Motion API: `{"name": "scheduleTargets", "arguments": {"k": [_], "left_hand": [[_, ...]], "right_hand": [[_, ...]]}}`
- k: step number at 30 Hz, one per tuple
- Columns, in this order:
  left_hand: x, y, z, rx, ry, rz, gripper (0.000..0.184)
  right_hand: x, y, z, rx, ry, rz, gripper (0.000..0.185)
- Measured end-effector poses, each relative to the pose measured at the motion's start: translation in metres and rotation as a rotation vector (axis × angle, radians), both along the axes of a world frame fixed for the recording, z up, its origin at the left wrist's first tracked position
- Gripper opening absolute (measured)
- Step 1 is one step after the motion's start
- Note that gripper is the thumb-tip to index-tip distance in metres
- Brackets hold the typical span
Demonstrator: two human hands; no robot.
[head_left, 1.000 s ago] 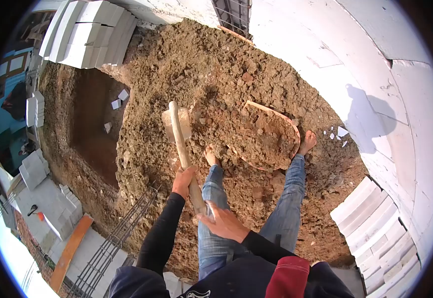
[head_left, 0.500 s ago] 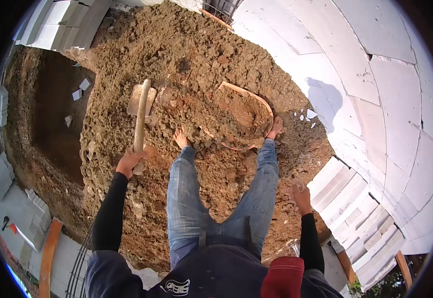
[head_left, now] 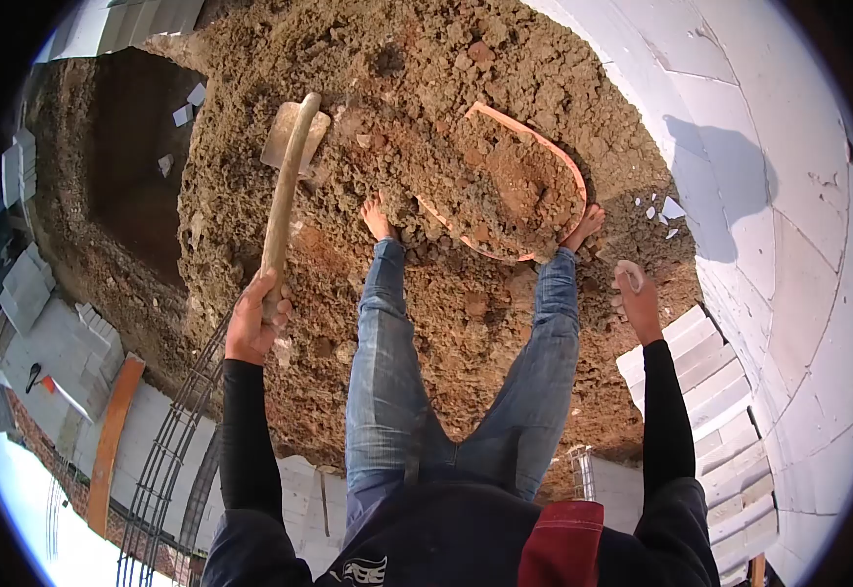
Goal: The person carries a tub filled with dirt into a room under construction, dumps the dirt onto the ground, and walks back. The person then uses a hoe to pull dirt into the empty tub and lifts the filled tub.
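My left hand (head_left: 258, 318) is closed around the lower end of the wooden handle of a hoe (head_left: 291, 181). The hoe's flat metal blade lies on the loose soil ahead, at the far end of the handle. Held out to the right over the soil, my right hand (head_left: 636, 298) has curled fingers; whether something small is inside them I cannot make out. Between and beyond my bare feet sits an orange-rimmed basket (head_left: 565, 157) heaped with brown soil. My right foot touches or nearly touches its rim.
A deep pit (head_left: 138, 147) drops away at the left. Pale block walls (head_left: 788, 293) curve along the right, with stacked blocks (head_left: 710, 377) near my right arm. A steel rebar cage (head_left: 177, 430) and an orange plank (head_left: 113, 440) are at the lower left. White fragments (head_left: 672, 207) lie by the wall.
My view has shifted, so the soil, basket and hoe blade appear higher and further right. Both hands have risen in view, the right reaching further forward. The left still holds the hoe handle.
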State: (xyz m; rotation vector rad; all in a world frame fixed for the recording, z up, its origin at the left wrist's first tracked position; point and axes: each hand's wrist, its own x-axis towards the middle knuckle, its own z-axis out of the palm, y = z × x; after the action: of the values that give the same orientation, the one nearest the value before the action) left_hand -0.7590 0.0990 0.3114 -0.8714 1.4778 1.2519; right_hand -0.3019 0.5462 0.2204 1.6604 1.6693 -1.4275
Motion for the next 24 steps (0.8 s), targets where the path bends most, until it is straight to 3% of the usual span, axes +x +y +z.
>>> {"name": "scheduleTargets", "arguments": {"k": [3, 5, 8, 11, 12, 15, 16, 20, 23, 24], "left_hand": [[-0.026, -0.056, -0.012, -0.144, -0.05, -0.031, 0.037], [-0.053, -0.08, -0.007, -0.274, 0.067, 0.008, 0.038], [-0.081, -0.074, -0.002, -0.3, 0.104, -0.1, 0.038], [-0.076, -0.066, 0.001, -0.311, 0.107, -0.034, 0.043], [-0.078, -0.067, 0.005, -0.097, 0.022, 0.036, 0.053], [-0.052, -0.045, 0.006, -0.059, 0.12, 0.388, 0.069], [-0.047, -0.062, -0.001, 0.12, 0.119, 0.484, 0.08], [-0.014, -0.068, -0.005, 0.335, 0.271, 0.685, 0.079], [0.015, -0.116, -0.038, 0.394, 0.28, 0.789, 0.074], [0.031, -0.107, -0.051, 0.206, 0.242, 0.845, 0.071]], "right_hand": [[0.023, 0.006, -0.007, -0.011, -0.074, 0.041, 0.046], [0.035, 0.009, -0.027, 0.009, -0.113, 0.096, 0.045], [0.027, 0.009, -0.042, -0.003, -0.12, 0.085, 0.044], [0.013, 0.01, -0.063, 0.005, -0.103, 0.099, 0.043], [0.006, 0.011, -0.071, 0.019, -0.086, 0.109, 0.043], [-0.022, 0.012, -0.085, 0.073, -0.038, 0.146, 0.043], [-0.029, 0.015, -0.094, 0.085, -0.028, 0.152, 0.043], [-0.047, 0.034, -0.15, 0.223, 0.007, 0.278, 0.045], [-0.077, 0.045, -0.161, 0.351, 0.008, 0.425, 0.05], [-0.082, 0.052, -0.177, 0.382, 0.034, 0.441, 0.05]]}}
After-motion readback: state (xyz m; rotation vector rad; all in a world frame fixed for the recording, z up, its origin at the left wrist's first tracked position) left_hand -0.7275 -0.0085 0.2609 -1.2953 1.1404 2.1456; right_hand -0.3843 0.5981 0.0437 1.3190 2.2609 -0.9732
